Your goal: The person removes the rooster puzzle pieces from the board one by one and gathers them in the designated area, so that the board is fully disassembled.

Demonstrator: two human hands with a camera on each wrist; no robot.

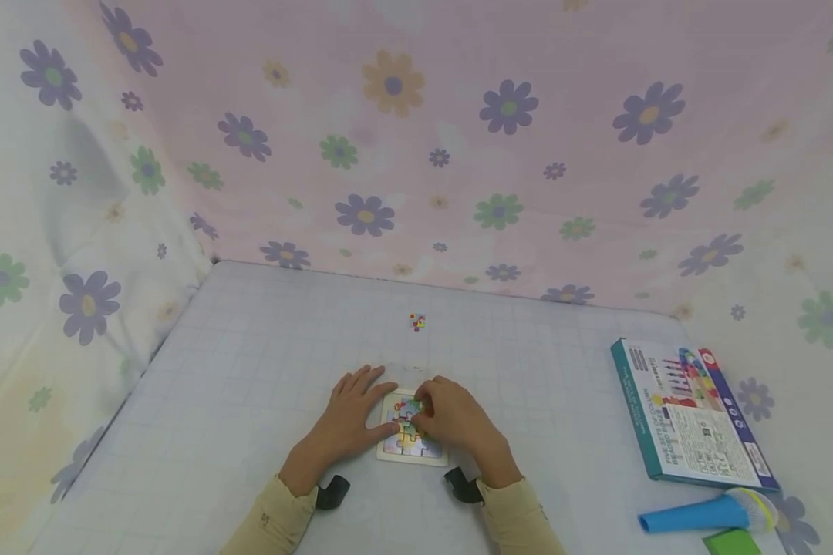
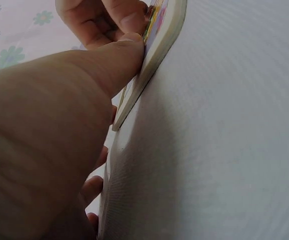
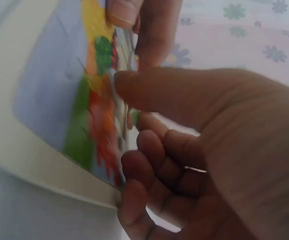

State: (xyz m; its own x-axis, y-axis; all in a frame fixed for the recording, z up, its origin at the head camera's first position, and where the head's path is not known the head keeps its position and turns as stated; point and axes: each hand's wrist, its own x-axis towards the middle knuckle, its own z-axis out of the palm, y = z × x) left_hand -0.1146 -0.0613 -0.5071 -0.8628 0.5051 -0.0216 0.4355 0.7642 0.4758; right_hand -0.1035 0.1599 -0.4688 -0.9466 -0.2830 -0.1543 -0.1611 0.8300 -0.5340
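Note:
A small jigsaw puzzle (image 1: 409,445) in a cream-bordered tray (image 1: 413,462) lies on the white table between the hands. Fingers spread, my left hand (image 1: 347,412) rests at the tray's left side, its thumb (image 2: 127,52) pressing on the puzzle's face. My right hand (image 1: 454,416) pinches a puzzle piece (image 3: 112,82) between thumb and forefinger at the puzzle's upper right; the fingers hide most of that piece. Beyond the tray, a colourful loose puzzle piece (image 1: 417,321) lies by itself.
At the right of the table lies a flat printed box (image 1: 701,416) with a teal side. Nearer me are a blue toy microphone (image 1: 697,514) and a green object (image 1: 732,542), partly cut off. Flowered cloth (image 1: 430,139) hangs around the table's back and sides.

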